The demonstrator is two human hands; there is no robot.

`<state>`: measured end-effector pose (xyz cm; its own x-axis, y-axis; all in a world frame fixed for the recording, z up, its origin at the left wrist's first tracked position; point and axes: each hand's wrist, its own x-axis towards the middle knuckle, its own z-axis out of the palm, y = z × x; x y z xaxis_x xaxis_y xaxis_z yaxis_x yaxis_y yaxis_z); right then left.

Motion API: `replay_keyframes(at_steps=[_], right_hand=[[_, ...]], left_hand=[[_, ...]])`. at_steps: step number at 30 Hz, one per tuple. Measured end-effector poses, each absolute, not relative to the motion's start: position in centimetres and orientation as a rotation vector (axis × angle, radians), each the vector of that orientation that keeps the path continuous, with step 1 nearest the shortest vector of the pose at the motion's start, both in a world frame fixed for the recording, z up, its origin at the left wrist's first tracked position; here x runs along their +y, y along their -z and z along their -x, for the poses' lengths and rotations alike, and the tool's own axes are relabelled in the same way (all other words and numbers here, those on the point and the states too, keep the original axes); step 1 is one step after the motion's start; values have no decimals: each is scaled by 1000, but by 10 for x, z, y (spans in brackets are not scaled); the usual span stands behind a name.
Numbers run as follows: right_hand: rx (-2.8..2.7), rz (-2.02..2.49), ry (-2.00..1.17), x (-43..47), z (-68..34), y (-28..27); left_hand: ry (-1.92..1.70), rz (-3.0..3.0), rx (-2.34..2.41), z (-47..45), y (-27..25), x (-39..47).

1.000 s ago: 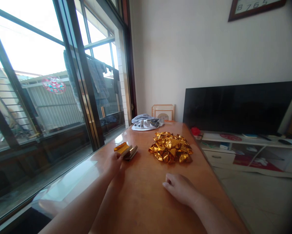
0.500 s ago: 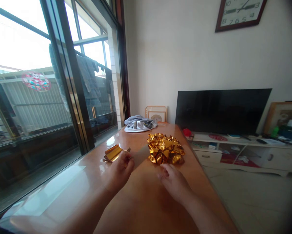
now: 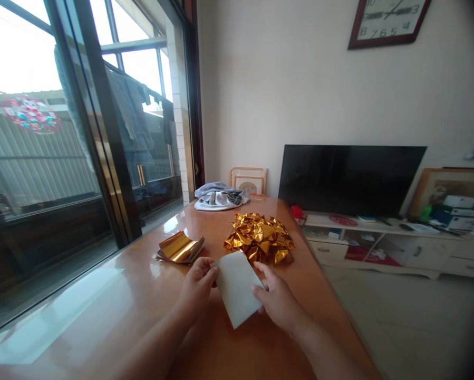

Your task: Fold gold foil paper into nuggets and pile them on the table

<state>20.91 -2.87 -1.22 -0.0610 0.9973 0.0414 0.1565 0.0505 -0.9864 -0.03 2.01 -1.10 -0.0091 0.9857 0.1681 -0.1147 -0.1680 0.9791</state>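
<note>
A square sheet of paper [image 3: 239, 287], its pale side facing me, is held above the table between my hands. My left hand [image 3: 199, 282] pinches its left corner between thumb and fingers. At the right edge, my right hand [image 3: 276, 295] has its thumb on the near face, with the fingers partly hidden behind. Just beyond lies a heap of folded gold foil pieces [image 3: 260, 237]. To the left, a stack of gold foil sheets [image 3: 180, 247] rests on the table, slightly curled.
The glossy wooden table [image 3: 216, 348] runs away from me. Grey and white cloth [image 3: 221, 198] lies at its far end, by framed pictures [image 3: 248, 182]. Windows [image 3: 134, 132] line the left side. A television [image 3: 351, 179] stands on a low white cabinet [image 3: 323, 249] to the right.
My left hand has brought the sheet from beside the stack to in front of me, its pale face now showing. My right hand has come to its right edge. The view has shifted slightly.
</note>
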Motion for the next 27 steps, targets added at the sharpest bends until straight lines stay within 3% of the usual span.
replay_keyframes(at_steps=[8, 18, 24, 27], right_hand=[[-1393, 1354, -1201, -31, -204, 22], [-1296, 1449, -1337, -33, -202, 17], [-1312, 1458, -1352, -32, -204, 19], [-1466, 1535, -1203, -33, -211, 19]], left_hand=[[-1401, -1793, 1252, 8, 17, 15], [-516, -2466, 1104, -7, -15, -29], [-399, -2594, 1104, -5, -12, -27], [-382, -2600, 1093, -5, -9, -26]])
